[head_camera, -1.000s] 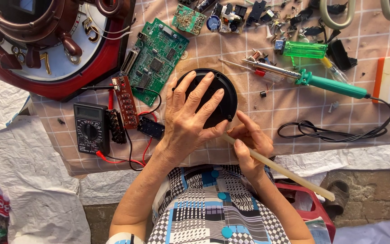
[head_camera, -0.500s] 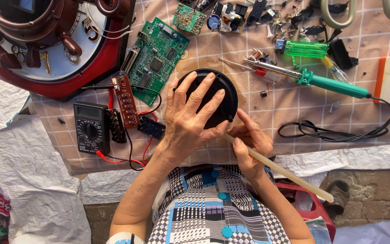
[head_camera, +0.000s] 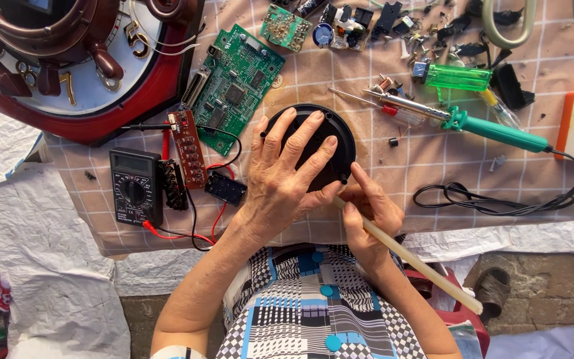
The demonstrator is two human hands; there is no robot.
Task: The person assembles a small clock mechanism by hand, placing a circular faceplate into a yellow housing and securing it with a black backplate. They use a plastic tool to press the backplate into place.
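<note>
At the near edge of the tabletop (head_camera: pixel 433 153), the left hand (head_camera: pixel 287 173) lies spread flat over a round black disc (head_camera: pixel 330 136), fingers wide, pressing rather than clasping. Just right of it, the right hand (head_camera: pixel 370 213) has a narrow grip pinched around a long pale stick (head_camera: pixel 426 266), whose tip meets the disc's near rim while the rest slants off the table's near edge. Farther right lies a green-handled soldering iron (head_camera: pixel 493 129); to the left, a black multimeter (head_camera: pixel 135 186) and a green circuit board (head_camera: pixel 237 86).
</note>
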